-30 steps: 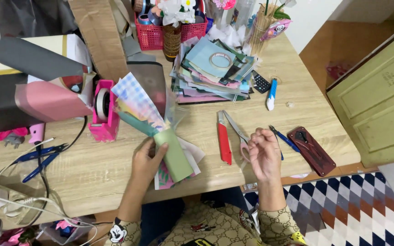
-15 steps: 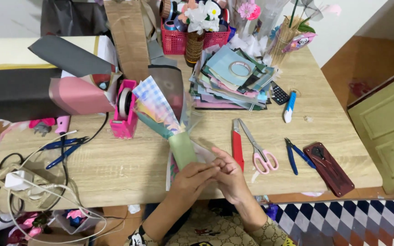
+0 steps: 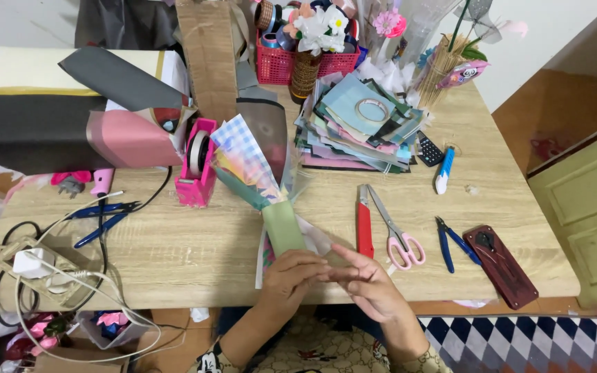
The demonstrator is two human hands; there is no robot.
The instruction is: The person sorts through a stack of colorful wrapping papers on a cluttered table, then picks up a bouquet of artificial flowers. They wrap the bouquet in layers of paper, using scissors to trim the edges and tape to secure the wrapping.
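matt wood-grain table (image 3: pixel 174 249); green paper bouquet wrap (image 3: pixel 283 226); glossy pink plastic tape dispenser (image 3: pixel 198 166).

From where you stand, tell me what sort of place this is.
Probably a home craft table for making paper bouquets. The wooden table holds a stack of coloured paper sheets, a pink tape dispenser and pink-handled scissors, while both hands work a wrapped paper bouquet.

Home craft corner: wooden table (image 3: pixel 174 249), paper stack (image 3: pixel 357 128), scissors (image 3: pixel 395 231), tape dispenser (image 3: pixel 197 166).
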